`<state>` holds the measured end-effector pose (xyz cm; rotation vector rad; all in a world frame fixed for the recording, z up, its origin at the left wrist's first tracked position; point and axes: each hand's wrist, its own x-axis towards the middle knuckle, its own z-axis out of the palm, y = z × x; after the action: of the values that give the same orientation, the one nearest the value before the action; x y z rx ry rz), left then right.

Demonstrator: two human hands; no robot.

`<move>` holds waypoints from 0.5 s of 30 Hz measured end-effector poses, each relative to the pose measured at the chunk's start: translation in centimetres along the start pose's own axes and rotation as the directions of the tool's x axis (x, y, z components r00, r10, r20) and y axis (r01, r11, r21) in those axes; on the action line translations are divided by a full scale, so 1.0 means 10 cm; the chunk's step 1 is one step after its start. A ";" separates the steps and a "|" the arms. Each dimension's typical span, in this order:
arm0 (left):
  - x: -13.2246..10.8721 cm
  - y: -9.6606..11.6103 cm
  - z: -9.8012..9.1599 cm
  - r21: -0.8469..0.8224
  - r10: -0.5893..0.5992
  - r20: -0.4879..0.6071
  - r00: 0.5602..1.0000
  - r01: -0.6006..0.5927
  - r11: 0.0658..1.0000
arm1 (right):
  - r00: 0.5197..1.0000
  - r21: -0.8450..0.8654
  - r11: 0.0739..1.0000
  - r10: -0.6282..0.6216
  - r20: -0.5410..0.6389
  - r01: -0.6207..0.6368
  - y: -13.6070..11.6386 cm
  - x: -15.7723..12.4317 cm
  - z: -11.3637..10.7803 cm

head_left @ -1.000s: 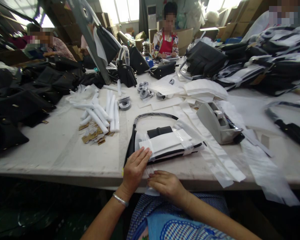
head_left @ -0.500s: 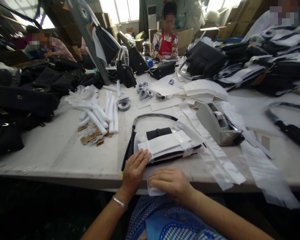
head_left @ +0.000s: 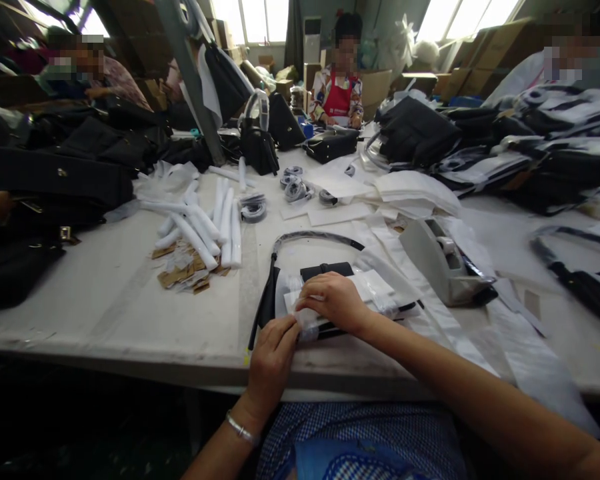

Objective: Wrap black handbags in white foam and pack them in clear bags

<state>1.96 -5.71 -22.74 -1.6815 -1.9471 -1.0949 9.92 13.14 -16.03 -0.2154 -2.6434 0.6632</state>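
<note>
A black bag with a plastic-wrapped, curved handle lies near the table's front edge, partly covered by white wrapping sheets. A small black piece rests at its upper middle. My left hand is closed at the lower left corner of the wrapping, fingertips on the translucent sheet. Over the wrapping, my right hand is bent with its fingers pressed together on the same sheet, close to my left fingertips. The sheet between the hands is partly hidden.
A grey tape dispenser stands right of the bag. White foam rolls and brown paper scraps lie left. Black bags are piled far left, more at back right. A person in a red apron sits opposite.
My right hand has moved up from the table edge onto the wrapping. The fingers of my left hand have drawn in from lying flat. A person's hand has appeared at the far left.
</note>
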 end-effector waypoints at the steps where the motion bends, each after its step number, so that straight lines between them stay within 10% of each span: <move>1: 0.00 0.00 -0.01 -0.014 -0.011 -0.001 1.000 0.011 1.000 | 1.000 -0.001 1.000 -0.018 -0.003 0.018 0.03 0.02 0.02; 15: 0.07 -0.03 -0.09 0.044 0.036 0.182 0.983 -0.045 0.998 | 0.981 -0.091 0.995 0.061 0.182 -0.045 0.13 0.26 0.09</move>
<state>1.28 -5.89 -21.79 -1.8427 -2.0202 -0.9006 7.23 14.48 -16.48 -0.2617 -2.8571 0.6130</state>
